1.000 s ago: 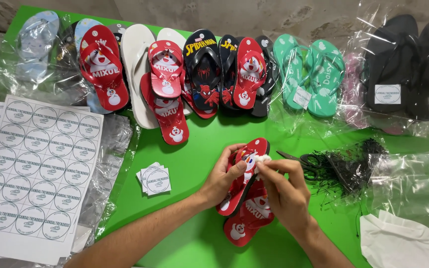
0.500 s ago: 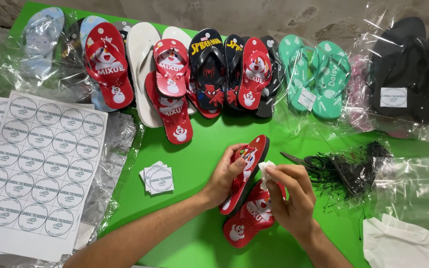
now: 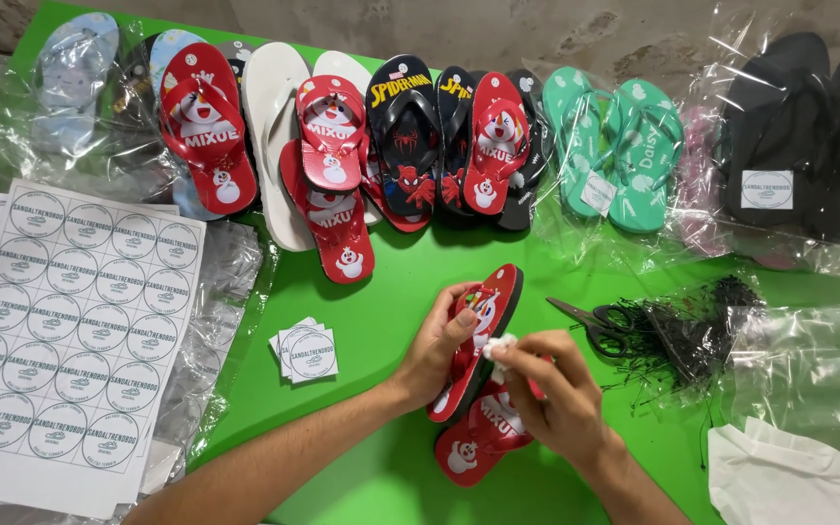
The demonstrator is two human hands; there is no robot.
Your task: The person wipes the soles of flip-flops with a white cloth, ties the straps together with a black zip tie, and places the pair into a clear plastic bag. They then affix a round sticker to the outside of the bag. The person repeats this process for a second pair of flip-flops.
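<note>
On green table point(image 3: 362, 292) | left hand point(image 3: 437, 347) grips red sandal point(image 3: 478, 335) | right hand point(image 3: 556, 394) pinches white tag point(image 3: 501, 347)

Scissors point(image 3: 600, 324), sticker sheet point(image 3: 65, 331), green flip-flops point(image 3: 614, 156)

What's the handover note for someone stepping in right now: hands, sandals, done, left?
Left hand: grips the upper red flip-flop, tilted on its edge on the green table.
Right hand: pinches a small white piece against that flip-flop's strap side.
Second red flip-flop lies flat under the right hand.
Cut square labels lie left of the hands; scissors and a pile of black ties lie right.
Done: some pairs at the far edge are bagged.
Left: this pair is unbagged; whether the white piece is fixed cannot be told.
</note>
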